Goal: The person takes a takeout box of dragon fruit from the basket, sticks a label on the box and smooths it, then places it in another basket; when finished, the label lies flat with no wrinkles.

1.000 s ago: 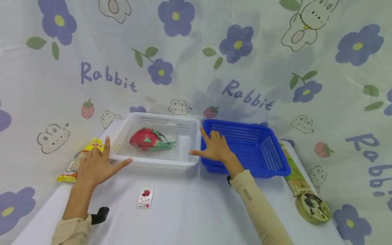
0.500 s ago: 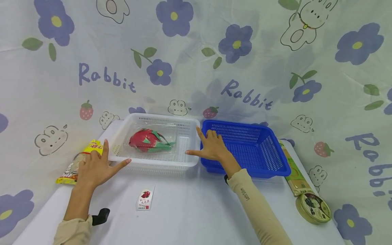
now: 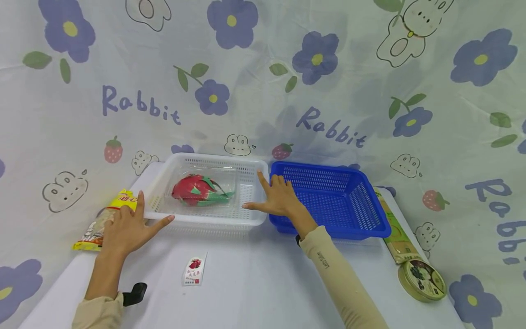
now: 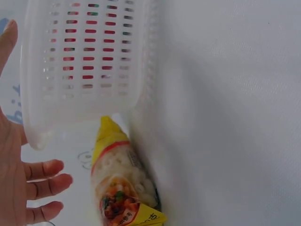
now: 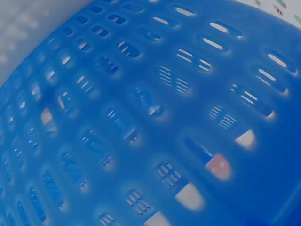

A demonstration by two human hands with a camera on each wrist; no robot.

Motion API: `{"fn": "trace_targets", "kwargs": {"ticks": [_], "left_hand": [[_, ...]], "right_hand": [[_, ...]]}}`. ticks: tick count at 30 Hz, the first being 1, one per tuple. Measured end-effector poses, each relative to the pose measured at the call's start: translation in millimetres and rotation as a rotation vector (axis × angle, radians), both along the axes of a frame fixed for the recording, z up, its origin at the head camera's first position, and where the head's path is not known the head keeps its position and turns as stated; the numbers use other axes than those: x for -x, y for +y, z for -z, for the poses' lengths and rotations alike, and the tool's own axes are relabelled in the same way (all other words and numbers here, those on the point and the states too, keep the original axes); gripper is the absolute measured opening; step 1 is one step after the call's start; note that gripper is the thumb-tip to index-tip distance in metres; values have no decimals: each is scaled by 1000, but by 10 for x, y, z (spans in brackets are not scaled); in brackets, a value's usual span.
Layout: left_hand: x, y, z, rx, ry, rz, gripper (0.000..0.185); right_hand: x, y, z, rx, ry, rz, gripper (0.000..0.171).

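Note:
My left hand (image 3: 125,228) is at the front left corner of the white basket (image 3: 218,221), index finger and thumb spread. Whether it touches the rim I cannot tell. My right hand (image 3: 279,196) hovers around the white basket's right edge, thumb and index finger stretched out, with nothing held. Inside that basket lies a red dragon fruit (image 3: 193,189) with green tips, in a clear plastic package. In the left wrist view the fruit's red shows through the basket's slots (image 4: 89,52). The right wrist view is filled by the blue basket's slotted wall (image 5: 164,117); the right hand is not visible there.
The blue basket (image 3: 328,233) stands right beside the white one. A yellow food bag (image 3: 96,224) lies left of the white basket. At the right are a long green packet (image 3: 397,235) and a round tin (image 3: 425,279). A dragon fruit label (image 3: 192,271) lies in front.
My right hand has drifted left, from beside the blue basket's edge to over the white basket's right rim. My left hand and the fruit have barely moved; the view has shifted slightly.

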State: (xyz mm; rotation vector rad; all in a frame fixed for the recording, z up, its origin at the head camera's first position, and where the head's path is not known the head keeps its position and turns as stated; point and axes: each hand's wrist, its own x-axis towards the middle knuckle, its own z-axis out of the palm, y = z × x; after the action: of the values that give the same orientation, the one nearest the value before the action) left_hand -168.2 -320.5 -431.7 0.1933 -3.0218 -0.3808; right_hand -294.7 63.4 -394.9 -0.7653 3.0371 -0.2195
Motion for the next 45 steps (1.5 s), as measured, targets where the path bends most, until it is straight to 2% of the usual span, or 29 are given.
{"fn": "trace_targets", "kwargs": {"ticks": [7,16,26,45], "left_hand": [[-4,-6,26,-17,4,-6,118],[4,11,48,-39,-3,-20,116],[-8,33,40,-57,-14,-28,116],[1,34,76,-59,-12,-39,117]], "right_hand": [[11,-78,14,-2,2,-6,115],[26,-185,42,11,-55,-4,116],[60,-289,62,-23,-13,-22,117],[104,-565,158,-81,-30,-49,115]]}}
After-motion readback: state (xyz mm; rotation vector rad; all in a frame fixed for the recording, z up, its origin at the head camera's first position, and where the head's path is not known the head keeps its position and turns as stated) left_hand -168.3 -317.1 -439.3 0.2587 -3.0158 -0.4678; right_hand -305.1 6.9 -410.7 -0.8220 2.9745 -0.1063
